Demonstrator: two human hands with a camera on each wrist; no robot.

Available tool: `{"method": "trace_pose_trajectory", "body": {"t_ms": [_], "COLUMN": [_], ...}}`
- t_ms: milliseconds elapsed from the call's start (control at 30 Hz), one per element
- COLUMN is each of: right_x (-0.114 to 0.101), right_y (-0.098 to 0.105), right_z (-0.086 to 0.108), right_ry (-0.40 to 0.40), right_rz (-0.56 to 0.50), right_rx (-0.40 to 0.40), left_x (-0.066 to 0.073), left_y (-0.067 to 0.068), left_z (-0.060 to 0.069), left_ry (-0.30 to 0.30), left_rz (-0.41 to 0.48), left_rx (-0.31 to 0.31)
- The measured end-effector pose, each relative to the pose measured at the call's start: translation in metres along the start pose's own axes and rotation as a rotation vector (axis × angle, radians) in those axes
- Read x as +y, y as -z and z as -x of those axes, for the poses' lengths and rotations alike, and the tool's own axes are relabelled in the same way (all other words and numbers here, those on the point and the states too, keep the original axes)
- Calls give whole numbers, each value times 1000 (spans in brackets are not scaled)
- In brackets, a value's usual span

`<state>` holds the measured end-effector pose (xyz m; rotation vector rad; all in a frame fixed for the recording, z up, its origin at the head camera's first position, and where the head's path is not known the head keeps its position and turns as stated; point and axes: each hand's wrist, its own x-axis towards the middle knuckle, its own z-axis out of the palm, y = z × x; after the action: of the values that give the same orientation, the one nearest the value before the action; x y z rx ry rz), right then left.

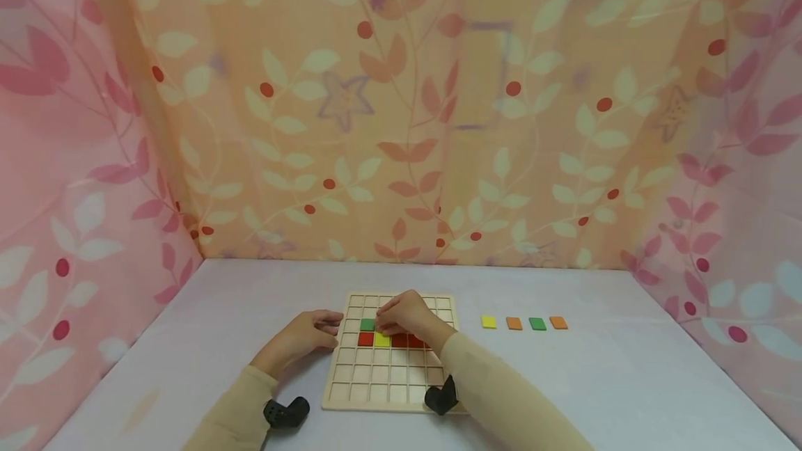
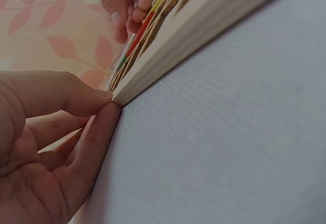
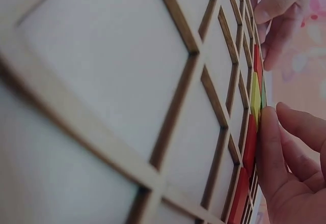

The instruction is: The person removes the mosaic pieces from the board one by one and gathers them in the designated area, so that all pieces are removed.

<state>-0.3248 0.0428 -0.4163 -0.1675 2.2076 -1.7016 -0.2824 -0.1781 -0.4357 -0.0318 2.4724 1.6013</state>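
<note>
The wooden grid board [image 1: 379, 374] lies on the tabletop [image 1: 639, 367]; the left hand [image 1: 299, 336], fingers relaxed, touches its edge at 9 o'clock, probably to keep it from sliding. The right hand [image 1: 409, 315] bends over cells at 12 o'clock of the seated yellow tile [image 1: 382, 340], perhaps for fine placement; whether it pinches a tile, I cannot tell. Loose tiles [image 1: 514, 323] sit toward 2 o'clock, apparently spaced for easy right-side pick-up.

Leaf-patterned curtains [image 1: 407, 110] hang behind and beside a pale tabletop [image 1: 626, 381].
</note>
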Motion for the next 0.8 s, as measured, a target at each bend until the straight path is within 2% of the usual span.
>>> {"method": "trace_pose_trajectory", "body": {"t_ms": [267, 433, 800], "right_x": [-2, -5, -5], "right_y": [-3, -7, -6], "right_z": [2, 2, -1], "right_ry": [16, 19, -42], "right_rz": [-3, -4, 15], "right_rx": [11, -9, 5], "left_x": [0, -1, -1], "left_y": [1, 3, 0], "left_z": [-3, -2, -1], "left_ry": [-32, -15, -13], "left_rz": [-19, -26, -19], "left_rx": [-5, 13, -2]}}
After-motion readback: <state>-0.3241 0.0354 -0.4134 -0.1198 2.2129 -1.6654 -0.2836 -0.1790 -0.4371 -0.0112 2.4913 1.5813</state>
